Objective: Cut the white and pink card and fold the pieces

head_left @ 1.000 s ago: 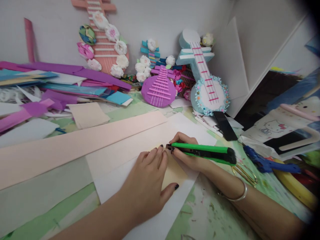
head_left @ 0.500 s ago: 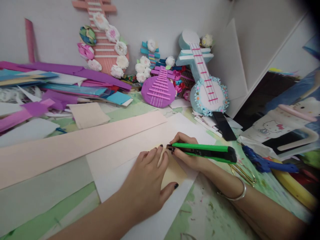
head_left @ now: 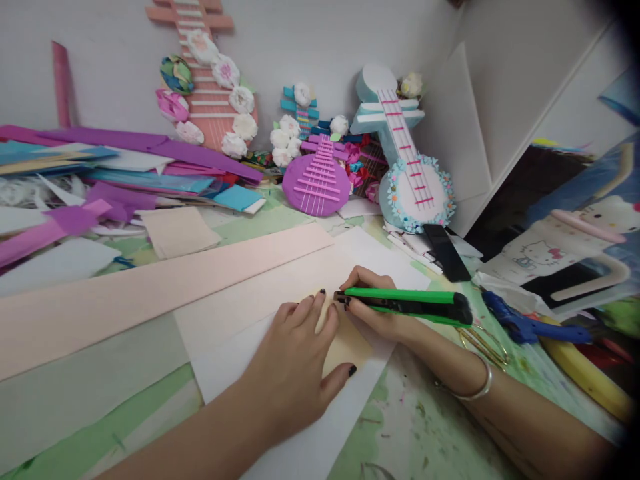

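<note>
Green plastic is filling the right hand (head_left: 373,308), whose grip is pinching the front end of a green utility knife with a black rear cap (head_left: 406,303). The knife is lying nearly level above the counter (head_left: 425,427), and its tip is touching the upper edge of a small tan rectangular card (head_left: 346,347). Just left of the knife tip, the left hand (head_left: 295,363) is lying flat on that card, its grip spread, fingertips almost meeting the blade end and thumb stretching out below the knife. Under the knife and the card, a large white paper sheet (head_left: 320,440) is resting. Left of the knife, a long pale pink foam strip (head_left: 150,287) is running across the counter. Beyond the knife, a purple foam lute model (head_left: 316,183) and a pale blue foam lute model (head_left: 415,190) are leaning by the wall. Just behind the knife's rear cap, a black flat phone (head_left: 445,250) is lying. Right of the cap, a blue glue gun (head_left: 525,327) is resting, with gold-handled scissors (head_left: 483,343) between it and the knife. Below the knife, a silver bangle (head_left: 477,390) is circling the right wrist.
</note>
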Demonstrator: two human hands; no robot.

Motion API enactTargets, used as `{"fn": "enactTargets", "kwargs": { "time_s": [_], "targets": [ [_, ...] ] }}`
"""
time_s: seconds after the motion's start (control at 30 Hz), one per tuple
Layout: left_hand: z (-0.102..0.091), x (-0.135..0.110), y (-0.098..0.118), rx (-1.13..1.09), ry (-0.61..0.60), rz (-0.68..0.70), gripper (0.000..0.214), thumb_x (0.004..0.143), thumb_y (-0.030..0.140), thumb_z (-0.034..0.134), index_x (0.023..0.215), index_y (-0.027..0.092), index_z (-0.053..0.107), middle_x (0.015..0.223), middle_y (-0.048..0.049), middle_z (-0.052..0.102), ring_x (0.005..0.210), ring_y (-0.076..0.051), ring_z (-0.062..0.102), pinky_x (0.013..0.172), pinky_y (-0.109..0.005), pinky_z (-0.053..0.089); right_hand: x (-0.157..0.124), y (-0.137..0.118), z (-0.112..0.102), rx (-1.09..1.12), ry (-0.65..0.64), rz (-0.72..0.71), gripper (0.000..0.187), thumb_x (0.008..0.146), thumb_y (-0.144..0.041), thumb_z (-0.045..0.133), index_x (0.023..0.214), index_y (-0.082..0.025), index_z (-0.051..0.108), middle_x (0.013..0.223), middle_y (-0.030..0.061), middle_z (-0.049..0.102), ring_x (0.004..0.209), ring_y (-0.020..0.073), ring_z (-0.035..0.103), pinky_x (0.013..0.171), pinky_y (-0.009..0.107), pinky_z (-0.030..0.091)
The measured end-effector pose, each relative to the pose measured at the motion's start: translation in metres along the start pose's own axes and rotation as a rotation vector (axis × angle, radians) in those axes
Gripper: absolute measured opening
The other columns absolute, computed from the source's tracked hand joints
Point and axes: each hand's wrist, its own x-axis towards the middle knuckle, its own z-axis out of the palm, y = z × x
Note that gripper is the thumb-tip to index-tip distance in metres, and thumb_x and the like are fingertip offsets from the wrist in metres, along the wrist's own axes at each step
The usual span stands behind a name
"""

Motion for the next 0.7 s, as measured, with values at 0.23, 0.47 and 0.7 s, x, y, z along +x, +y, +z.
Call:
{"fn": "enactTargets", "kwargs": {
  "time_s": [0.23,0.47,0.7],
  "targets": [
    [-0.0014,-0.0005,0.0007,-0.005,0.003,0.001,0.064,0.093,0.053,0.038,0.136,0.007,0.048,0.142,-0.0241,0.044,0.128,-0.036,0.043,0.097,-0.051,0.036,0.0001,-0.0010,0.0009,0.030,0.006,0.005,0.010,0.072,-0.017,0.056,0.081,-0.021,0.053,0.068,-0.0018,0.061,0.056,0.0127,0.051,0.054,0.024,0.038],
    [-0.0015,0.0003,0.0000,-0.011,-0.011,0.001,0.065,0.092,0.054,0.038,0.136,0.006,0.047,0.142,-0.0249,0.044,0.128,-0.037,0.042,0.097,-0.051,0.036,-0.0009,-0.0025,0.0016,0.061,0.027,0.010,0.010,0.071,-0.019,0.057,0.080,-0.021,0.053,0.066,-0.0017,0.061,0.055,0.0123,0.049,0.053,0.024,0.037],
    [-0.0008,0.0003,0.0004,-0.024,0.003,0.002,0.063,0.092,0.053,0.039,0.136,0.007,0.048,0.142,-0.0245,0.044,0.129,-0.036,0.042,0.098,-0.051,0.036,-0.0029,-0.0040,0.0017,0.040,0.028,0.014,0.011,0.071,-0.017,0.057,0.081,-0.021,0.054,0.067,-0.0015,0.063,0.057,0.0129,0.053,0.055,0.025,0.040]
  ]
}}
